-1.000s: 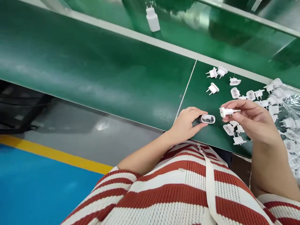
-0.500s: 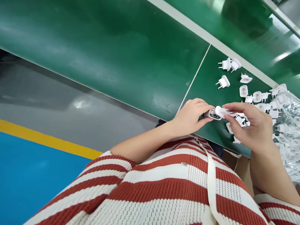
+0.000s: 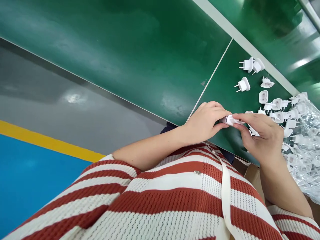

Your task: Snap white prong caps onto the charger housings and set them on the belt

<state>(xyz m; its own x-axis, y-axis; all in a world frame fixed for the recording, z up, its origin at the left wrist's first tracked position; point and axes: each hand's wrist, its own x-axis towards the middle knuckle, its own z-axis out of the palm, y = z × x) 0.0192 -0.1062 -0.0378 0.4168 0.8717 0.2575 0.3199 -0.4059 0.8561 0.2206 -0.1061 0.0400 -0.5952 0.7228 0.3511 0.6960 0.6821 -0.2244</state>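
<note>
Between thumb and fingers, my left hand grips a white charger housing near the bench's front edge. My right hand pinches a white two-pin plug piece, pressed against the housing's end. The two white parts meet; whether they are fully joined I cannot tell. Fingers cover much of both. Loose plug pieces of the same kind lie beyond my hands, among them one plug piece on its side with its pins pointing left.
The green bench top has a thin white line across it. At the right, a clear plastic bag holds several white plug pieces. A white strip runs along the bench's back. A cardboard box sits below the front edge.
My right hand has moved left and brought the plug piece onto the housing's open end. The circuit board seen inside the housing is now covered. The view has shifted slightly.
</note>
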